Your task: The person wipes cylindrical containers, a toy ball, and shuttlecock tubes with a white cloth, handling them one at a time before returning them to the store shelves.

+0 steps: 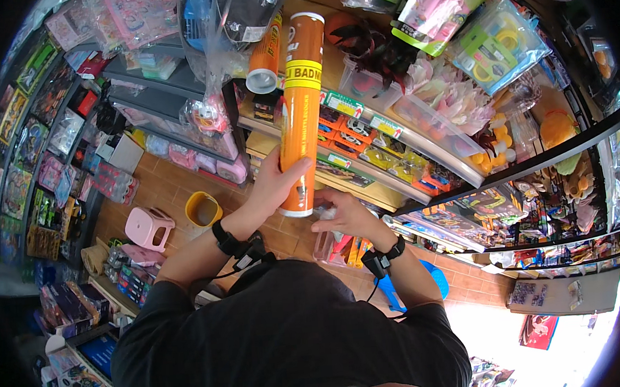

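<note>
Below me spreads my black short-sleeved shirt (pixel 283 330). My left hand (pixel 279 185) wraps around the lower part of a long orange cylindrical tube (pixel 305 116) with a yellow band and pale rims, gripping it firmly. The tube stands nearly upright in my view, leaning slightly right at the top, in front of the shelves. My right hand (pixel 347 216) is just beside its lower end, thumb and fingers parted and loosely bent; I cannot tell whether they touch it. Past the tube, a second orange tube with a white end (pixel 265 61) sits near its upper left. To the right, cream shelves (pixel 387 171) carry small packaged toy cars. Down on the brown tiled floor (pixel 171 181), to my left, are a yellow plastic bucket (pixel 203 209) and, beside it, a pink plastic stool (pixel 149 228).
</note>
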{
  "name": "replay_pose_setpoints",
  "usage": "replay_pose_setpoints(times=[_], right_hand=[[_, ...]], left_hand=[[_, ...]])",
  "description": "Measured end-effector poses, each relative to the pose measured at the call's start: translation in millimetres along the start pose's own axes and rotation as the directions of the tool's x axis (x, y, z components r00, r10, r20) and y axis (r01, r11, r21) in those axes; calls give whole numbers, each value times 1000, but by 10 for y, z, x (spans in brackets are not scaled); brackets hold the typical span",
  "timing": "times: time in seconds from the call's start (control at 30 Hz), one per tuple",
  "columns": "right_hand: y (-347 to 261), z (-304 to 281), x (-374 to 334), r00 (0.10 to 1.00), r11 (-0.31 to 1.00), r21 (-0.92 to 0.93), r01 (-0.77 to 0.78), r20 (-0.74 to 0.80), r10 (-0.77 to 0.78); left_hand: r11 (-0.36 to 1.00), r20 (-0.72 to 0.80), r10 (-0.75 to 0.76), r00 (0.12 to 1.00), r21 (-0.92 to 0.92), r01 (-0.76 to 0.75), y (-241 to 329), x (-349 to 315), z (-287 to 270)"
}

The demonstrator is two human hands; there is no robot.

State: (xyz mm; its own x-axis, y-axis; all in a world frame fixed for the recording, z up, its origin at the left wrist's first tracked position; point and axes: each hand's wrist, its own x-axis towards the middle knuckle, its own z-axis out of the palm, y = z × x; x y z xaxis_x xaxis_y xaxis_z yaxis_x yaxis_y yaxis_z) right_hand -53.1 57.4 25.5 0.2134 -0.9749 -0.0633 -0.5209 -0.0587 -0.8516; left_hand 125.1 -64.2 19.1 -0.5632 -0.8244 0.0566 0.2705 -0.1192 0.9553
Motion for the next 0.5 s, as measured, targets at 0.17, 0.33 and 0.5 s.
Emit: replay_pose_setpoints(times=[0.17, 0.33, 0.5], right_hand=[[-96, 91, 379, 984, 999, -44, 9, -175, -17], [-148, 118, 724, 930, 983, 134, -125, -328, 163], [-100, 52, 1150, 917, 979, 203, -29, -383, 107]], left_hand=[[981, 9, -188, 982, -46, 188, 251, 389, -53], [969, 98, -204, 974, -123, 215, 309, 749, -258], [962, 194, -227, 955, -109, 251, 337, 991, -558]])
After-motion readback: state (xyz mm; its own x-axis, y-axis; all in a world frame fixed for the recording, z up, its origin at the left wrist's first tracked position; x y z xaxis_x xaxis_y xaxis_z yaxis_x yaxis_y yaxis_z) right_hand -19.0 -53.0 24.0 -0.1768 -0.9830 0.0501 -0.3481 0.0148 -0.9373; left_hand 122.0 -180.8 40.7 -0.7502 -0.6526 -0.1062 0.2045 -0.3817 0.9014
